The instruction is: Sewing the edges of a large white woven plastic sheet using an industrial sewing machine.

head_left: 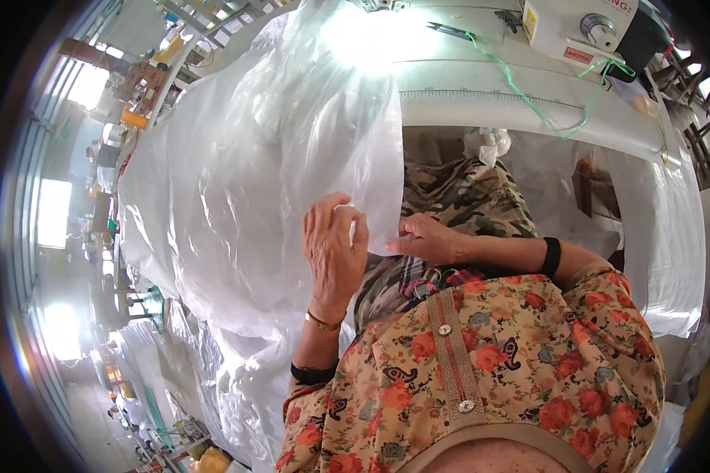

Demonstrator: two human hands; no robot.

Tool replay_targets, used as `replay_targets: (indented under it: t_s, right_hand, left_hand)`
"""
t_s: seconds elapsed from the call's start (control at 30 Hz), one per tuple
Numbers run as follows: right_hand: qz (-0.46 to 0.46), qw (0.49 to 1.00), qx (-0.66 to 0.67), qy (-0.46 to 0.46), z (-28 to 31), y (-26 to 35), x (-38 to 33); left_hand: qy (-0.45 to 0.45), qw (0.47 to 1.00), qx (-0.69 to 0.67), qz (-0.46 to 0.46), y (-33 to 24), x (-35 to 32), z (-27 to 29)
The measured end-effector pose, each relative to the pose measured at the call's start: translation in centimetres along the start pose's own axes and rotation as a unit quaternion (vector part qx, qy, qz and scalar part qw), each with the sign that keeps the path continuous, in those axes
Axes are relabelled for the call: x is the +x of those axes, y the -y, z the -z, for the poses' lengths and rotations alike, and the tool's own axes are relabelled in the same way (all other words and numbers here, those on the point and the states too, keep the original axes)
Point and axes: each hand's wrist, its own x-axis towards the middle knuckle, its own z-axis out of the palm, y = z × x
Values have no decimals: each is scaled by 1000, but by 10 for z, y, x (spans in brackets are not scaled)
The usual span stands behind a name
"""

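A large, translucent white plastic sheet [237, 189] drapes from the bright spot at the table's top down over the left side and toward my lap. My left hand [333, 248] lies on this sheet near its right-hand edge, fingers curled and closed on the material. Just to its right, my right hand [432, 240] pinches the lower corner of the same edge between thumb and fingers. The two hands are a short way apart. Beyond them, the sheet's far end runs under the glare of a lamp, where details are washed out.
A white sewing machine [580, 31] with a round dial stands at the far right. Thread snips [450, 30] tied to a green cord [513, 79] lie on the machine table [481, 63]. More plastic sheeting [659, 244] hangs at the right. Cluttered workstations line the left.
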Motion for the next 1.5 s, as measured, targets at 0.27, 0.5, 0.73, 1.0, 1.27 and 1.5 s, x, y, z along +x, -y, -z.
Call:
replay_targets:
  t_s: [0.27,0.5,0.73,1.0,1.27,1.5]
  right_hand:
    - [-3,997,17,71,-6,7,-3]
    - [-19,992,122,2,-11,2,5]
    - [-58,996,72,-10,-13,-6,10]
    - [-110,989,98,11,-9,-2,8]
    - [-30,998,55,-20,-12,-15,6]
    - [-8,997,-61,-36,-32,31,-16]
  left_hand:
    - [48,932,-295,207,12,-16,-11]
    - [208,740,-537,348,33,-36,-16]
    - [171,684,-599,379,28,-46,-24]
    - [68,727,-541,416,33,-55,-4]
    - [-3,853,-420,311,33,-33,33]
    - [181,951,-229,97,-1,-13,35]
